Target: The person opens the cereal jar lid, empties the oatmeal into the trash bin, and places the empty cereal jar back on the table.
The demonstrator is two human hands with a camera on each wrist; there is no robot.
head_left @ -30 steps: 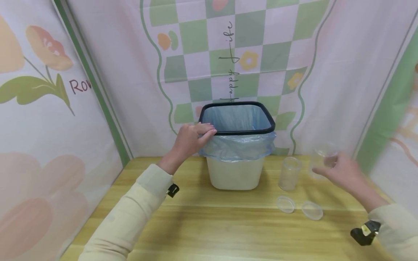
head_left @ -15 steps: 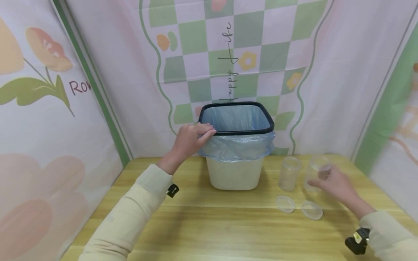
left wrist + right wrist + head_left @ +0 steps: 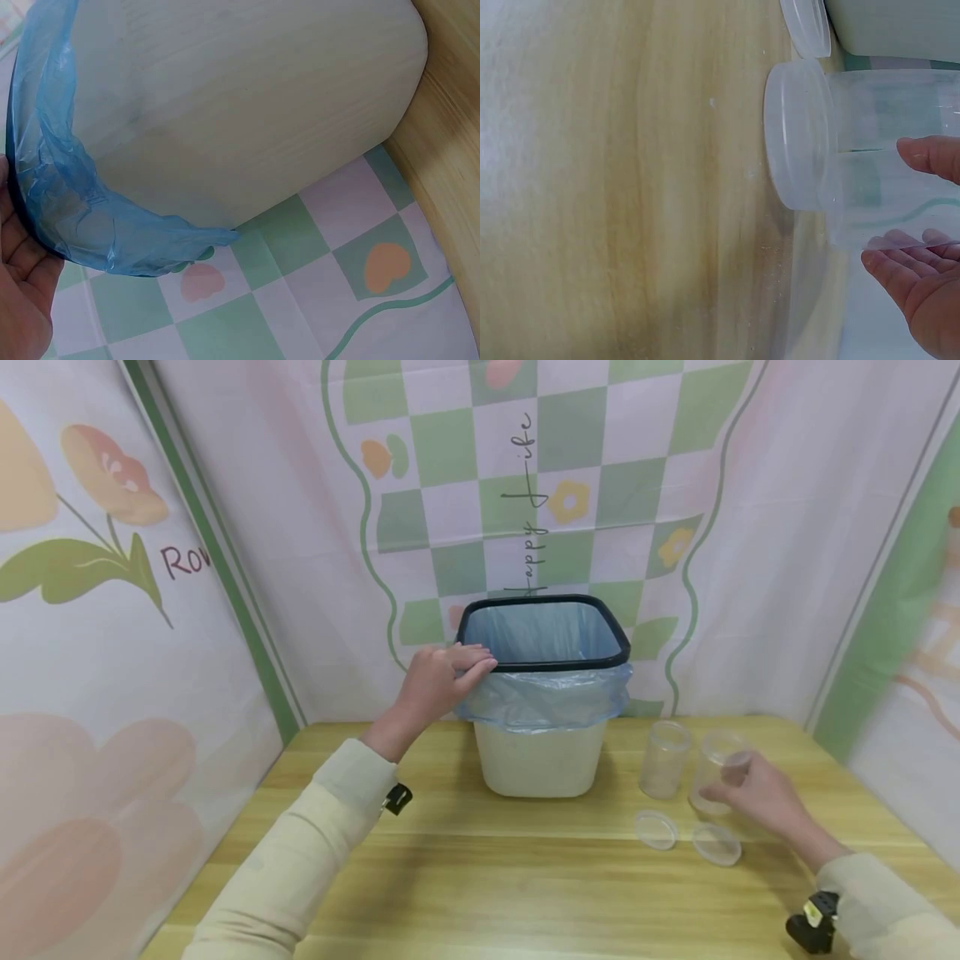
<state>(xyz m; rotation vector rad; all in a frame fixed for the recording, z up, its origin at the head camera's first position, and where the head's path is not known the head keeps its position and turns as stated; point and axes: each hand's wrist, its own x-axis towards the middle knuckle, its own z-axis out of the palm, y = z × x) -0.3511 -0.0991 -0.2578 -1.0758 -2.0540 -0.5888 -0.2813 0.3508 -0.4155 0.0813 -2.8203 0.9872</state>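
My left hand (image 3: 442, 683) holds the black rim (image 3: 555, 666) of a pale trash bin (image 3: 540, 764) at its front left corner, fingers over the edge. Blue plastic liner (image 3: 82, 202) folds down outside the rim. My right hand (image 3: 761, 795) grips a clear plastic jar (image 3: 885, 187), thumb on one side and fingers on the other. That jar stands upright behind a round clear lid (image 3: 717, 844); whether its base touches the table cannot be told. A second clear jar (image 3: 664, 760) stands between it and the bin, with another lid (image 3: 656, 830) lying before it.
Everything stands on a wooden table (image 3: 480, 893). Patterned cloth (image 3: 510, 468) hangs close behind the bin, with more cloth (image 3: 90, 693) at the left side and at the right.
The right hand has brought its jar down and leftward, nearer the lids and the other jar. My left hand stays on the bin's rim.
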